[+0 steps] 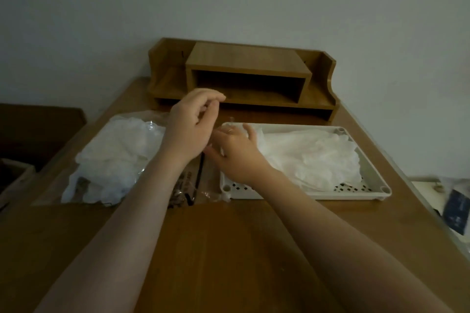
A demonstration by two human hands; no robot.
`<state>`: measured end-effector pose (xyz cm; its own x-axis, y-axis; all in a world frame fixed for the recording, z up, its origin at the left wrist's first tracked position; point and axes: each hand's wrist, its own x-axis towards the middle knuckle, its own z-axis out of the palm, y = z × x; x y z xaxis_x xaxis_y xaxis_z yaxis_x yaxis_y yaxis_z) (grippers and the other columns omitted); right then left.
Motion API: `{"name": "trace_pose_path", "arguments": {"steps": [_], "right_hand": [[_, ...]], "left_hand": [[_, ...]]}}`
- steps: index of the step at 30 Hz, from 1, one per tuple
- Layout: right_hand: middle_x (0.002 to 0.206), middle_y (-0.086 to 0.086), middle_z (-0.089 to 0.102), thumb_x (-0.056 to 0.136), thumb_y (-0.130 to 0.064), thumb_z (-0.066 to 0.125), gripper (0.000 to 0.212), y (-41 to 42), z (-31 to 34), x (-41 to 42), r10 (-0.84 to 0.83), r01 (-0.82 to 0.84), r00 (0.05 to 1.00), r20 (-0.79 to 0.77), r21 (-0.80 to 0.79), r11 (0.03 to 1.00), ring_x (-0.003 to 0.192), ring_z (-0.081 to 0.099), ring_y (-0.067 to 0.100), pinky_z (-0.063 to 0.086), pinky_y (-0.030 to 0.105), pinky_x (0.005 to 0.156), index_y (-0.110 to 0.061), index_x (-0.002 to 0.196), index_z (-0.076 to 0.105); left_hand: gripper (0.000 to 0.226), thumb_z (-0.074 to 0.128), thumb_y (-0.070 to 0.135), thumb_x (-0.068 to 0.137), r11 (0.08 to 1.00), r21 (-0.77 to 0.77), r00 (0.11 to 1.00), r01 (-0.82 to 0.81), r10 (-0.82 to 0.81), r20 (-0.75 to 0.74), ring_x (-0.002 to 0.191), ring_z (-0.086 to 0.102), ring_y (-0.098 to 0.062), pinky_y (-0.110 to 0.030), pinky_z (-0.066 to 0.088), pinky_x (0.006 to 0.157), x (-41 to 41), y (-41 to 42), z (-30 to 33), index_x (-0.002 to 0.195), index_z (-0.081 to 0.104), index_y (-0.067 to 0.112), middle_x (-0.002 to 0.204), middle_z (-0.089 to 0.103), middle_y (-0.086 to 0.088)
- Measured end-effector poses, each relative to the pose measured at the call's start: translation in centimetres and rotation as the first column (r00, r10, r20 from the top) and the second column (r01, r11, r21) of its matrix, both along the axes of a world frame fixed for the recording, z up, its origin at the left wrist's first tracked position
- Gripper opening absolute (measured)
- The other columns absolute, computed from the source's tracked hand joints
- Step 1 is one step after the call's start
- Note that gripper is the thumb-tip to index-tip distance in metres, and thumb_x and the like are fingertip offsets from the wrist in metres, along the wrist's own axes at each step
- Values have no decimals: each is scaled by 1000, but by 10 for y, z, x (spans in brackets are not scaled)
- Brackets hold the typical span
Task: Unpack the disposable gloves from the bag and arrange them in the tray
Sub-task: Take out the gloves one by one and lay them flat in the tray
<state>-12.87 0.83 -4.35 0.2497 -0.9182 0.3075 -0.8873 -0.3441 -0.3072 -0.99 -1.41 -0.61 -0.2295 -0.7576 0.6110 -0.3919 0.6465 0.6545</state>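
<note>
The left hand (190,127) is up, fingers curled, holding nothing I can see. The right hand (235,152) lies flat on the gloves (312,155) in the tray (356,194).

Dim, soft light; edges warped, perhaps slightly blurred.

bare desk (229,249) in front, wooden shelf (244,76) blocking behind tray (356,194)

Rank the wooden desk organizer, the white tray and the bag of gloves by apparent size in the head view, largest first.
1. Wooden desk organizer, though it stands farthest away.
2. White tray and bag of gloves: they look about alike, so unranked.
</note>
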Motion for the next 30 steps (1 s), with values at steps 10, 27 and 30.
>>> {"name": "trace_pose_path", "arguments": {"steps": [10,27,30], "right_hand": [[114,11,60,93,-3,45,26,-59,-31,38,-77,109,957,-280,99,989,108,53,30,43,35,87,-7,117,55],[69,2,49,94,-7,41,26,-17,31,-4,-191,7,347,918,201,979,67,46,15,40,28,66,-12,70,51],[70,0,51,97,-15,44,25,-11,35,-12,-229,17,243,942,232,973,66,48,14,44,29,68,-13,74,54]], "left_hand": [[24,40,14,100,964,266,986,9,35,-161,83,55,8,-1,40,68,23,-24,-9,103,63,20,95,59,11],[24,61,39,87,931,358,928,67,-190,320,64,54,-12,-20,36,57,28,-27,-26,85,60,16,73,57,4],[31,60,32,90,943,328,936,58,-166,311,60,50,-19,-23,35,55,26,-25,-27,78,60,4,68,56,-10]]}}
